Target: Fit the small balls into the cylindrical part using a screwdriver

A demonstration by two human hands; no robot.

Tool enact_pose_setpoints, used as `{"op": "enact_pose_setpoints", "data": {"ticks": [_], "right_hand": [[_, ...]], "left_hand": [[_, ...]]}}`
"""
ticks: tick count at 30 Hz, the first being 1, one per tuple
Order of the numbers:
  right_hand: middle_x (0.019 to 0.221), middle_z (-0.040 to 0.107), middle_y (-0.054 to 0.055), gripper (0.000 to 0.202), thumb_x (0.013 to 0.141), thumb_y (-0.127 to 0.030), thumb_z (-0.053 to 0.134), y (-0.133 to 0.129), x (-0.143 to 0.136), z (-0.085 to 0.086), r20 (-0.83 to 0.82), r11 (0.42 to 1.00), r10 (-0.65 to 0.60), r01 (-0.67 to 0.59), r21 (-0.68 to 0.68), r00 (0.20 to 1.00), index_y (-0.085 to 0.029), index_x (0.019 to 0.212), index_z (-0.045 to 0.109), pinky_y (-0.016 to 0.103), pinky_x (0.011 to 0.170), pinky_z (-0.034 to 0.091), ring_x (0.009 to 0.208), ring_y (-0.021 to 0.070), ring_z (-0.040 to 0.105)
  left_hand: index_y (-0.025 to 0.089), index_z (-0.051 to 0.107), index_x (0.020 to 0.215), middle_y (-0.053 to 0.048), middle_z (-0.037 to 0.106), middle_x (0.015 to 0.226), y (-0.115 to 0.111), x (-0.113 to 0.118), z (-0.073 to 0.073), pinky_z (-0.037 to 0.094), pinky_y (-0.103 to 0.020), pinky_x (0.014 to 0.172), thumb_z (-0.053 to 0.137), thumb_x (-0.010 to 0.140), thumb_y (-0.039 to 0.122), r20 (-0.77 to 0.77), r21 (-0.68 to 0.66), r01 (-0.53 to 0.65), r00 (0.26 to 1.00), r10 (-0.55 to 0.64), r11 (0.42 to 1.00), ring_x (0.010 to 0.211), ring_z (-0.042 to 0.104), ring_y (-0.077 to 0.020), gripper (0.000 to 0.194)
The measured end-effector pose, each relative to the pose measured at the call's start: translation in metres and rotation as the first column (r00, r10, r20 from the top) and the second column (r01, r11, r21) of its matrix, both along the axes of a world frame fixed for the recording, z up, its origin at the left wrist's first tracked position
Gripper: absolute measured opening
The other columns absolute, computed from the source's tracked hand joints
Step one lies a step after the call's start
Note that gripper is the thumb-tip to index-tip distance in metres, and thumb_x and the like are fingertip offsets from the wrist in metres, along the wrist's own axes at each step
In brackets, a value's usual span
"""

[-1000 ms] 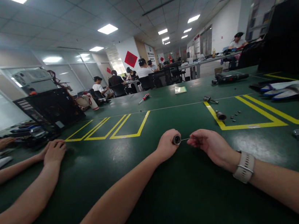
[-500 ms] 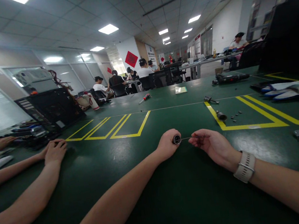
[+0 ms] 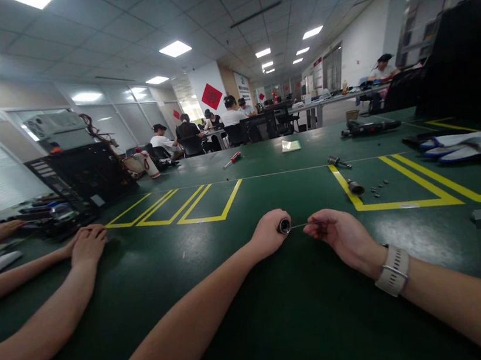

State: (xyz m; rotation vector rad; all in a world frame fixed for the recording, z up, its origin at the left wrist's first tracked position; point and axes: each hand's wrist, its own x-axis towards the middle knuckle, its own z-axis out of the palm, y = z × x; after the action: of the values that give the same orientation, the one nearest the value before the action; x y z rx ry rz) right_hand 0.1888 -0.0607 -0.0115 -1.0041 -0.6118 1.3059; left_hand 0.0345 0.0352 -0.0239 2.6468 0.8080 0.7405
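My left hand [image 3: 270, 236] is closed around a dark cylindrical metal part [image 3: 284, 225], its round open end facing right and toward me. Most of that part is hidden in the palm. From the fingertips of my right hand [image 3: 333, 230], pinched together, a thin metal rod [image 3: 296, 226] reaches left to the rim of the opening. Whether its tip is inside or only touching cannot be made out. To the right, a cup-shaped metal part [image 3: 355, 188] lies by the yellow tape, with several small metal pieces [image 3: 375, 192] beside it.
Farther back on the green table [image 3: 218, 277] are a metal part with a shaft [image 3: 338, 162], a red-handled screwdriver [image 3: 232, 160], a notepad [image 3: 291, 145] and a black tool [image 3: 369, 127]. Gloves [image 3: 467, 148] lie at right. Another person's hands [image 3: 89, 244] rest at left.
The rod's outer end near the right fingers sits slightly lower, and its angle at the opening has shifted a little. Both hands otherwise keep their places.
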Motion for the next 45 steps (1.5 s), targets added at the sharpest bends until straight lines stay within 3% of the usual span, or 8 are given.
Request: {"op": "enact_pose_setpoints", "data": {"ticks": [23,31,45], "right_hand": [[0.057,0.065,0.003,0.007,0.063,-0.023,0.064,-0.0002,0.0022,-0.0056,0.14,0.994,-0.092,0.083,0.07,0.986,-0.018,0.06,0.065,0.034,0.064,0.04,0.06,0.0171,0.058],[0.052,0.062,0.001,0.009,0.063,-0.023,0.061,0.0005,0.0012,-0.0075,0.193,0.991,-0.121,0.109,0.072,0.974,-0.018,0.056,0.061,0.033,0.063,0.039,0.057,0.016,0.056],[0.055,0.063,0.002,0.008,0.064,-0.021,0.061,-0.0001,-0.0012,-0.0075,0.298,0.993,-0.111,0.093,0.075,0.948,-0.017,0.057,0.062,0.035,0.063,0.039,0.058,0.0176,0.056]], "left_hand": [[0.016,0.054,0.072,-0.001,0.053,0.074,0.0037,-0.0066,0.0041,0.037,-0.026,0.064,0.052,0.072,0.007,-0.113,0.105,0.013,0.994,-0.001,0.994,0.071,0.049,-0.014,0.009],[0.016,0.053,0.072,-0.001,0.052,0.074,0.0038,-0.0077,0.004,0.037,-0.026,0.064,0.052,0.071,0.006,-0.145,0.131,-0.028,0.988,0.047,0.991,0.072,0.049,-0.0146,0.01],[0.016,0.05,0.077,0.001,0.052,0.077,0.0058,-0.0049,0.0031,0.039,-0.027,0.066,0.062,0.069,0.015,0.073,-0.106,-0.135,0.987,0.143,0.985,0.072,0.049,-0.0135,0.014]]}}
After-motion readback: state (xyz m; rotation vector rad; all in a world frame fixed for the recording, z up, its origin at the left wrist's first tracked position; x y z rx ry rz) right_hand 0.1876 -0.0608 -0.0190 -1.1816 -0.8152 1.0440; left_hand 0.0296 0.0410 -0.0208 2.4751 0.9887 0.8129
